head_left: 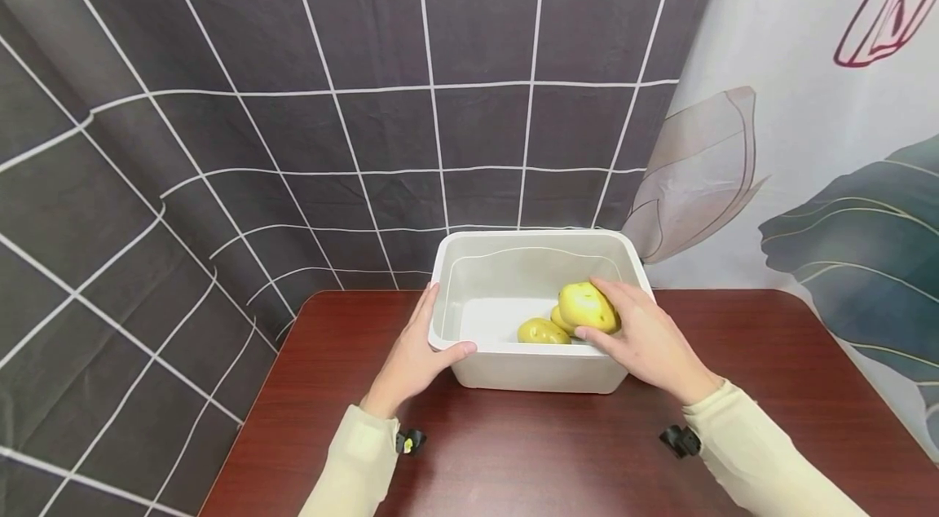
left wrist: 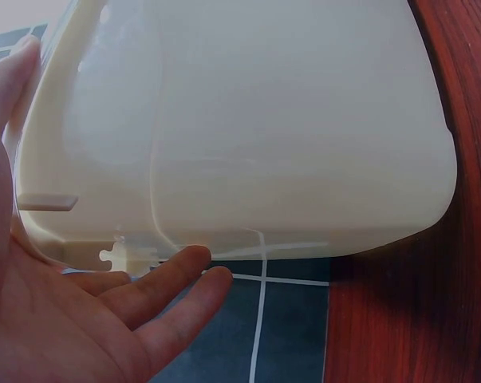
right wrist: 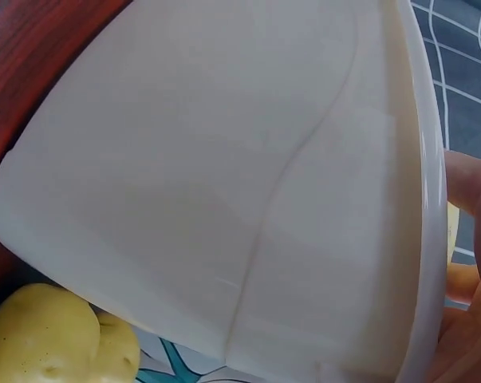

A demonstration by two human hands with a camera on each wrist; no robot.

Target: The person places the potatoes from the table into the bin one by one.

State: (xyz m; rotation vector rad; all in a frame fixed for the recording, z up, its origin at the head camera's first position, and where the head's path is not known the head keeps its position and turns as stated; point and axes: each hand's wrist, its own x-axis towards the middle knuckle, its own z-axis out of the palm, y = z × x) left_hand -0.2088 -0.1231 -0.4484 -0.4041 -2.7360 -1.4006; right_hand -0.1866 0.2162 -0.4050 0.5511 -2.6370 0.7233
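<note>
A yellow potato (head_left: 588,307) is in my right hand (head_left: 655,342), its thumb and fingers on either side of it, above the right part of a white plastic bin (head_left: 539,370). More potatoes (head_left: 543,331) lie inside the bin below it. My left hand (head_left: 419,350) rests at the bin's front left corner, fingers straight along the left side and thumb across the front rim. In the left wrist view those fingers (left wrist: 172,279) extend loosely beside the bin wall. The right wrist view shows the right fingers (right wrist: 467,179) past the rim; the held potato is mostly hidden there.
The bin stands on a reddish-brown wooden table (head_left: 528,452) near its back edge. Dark cloth with a white grid (head_left: 367,134) hangs behind and to the left. Two potatoes (right wrist: 49,335) show beyond the bin's outer wall in the right wrist view.
</note>
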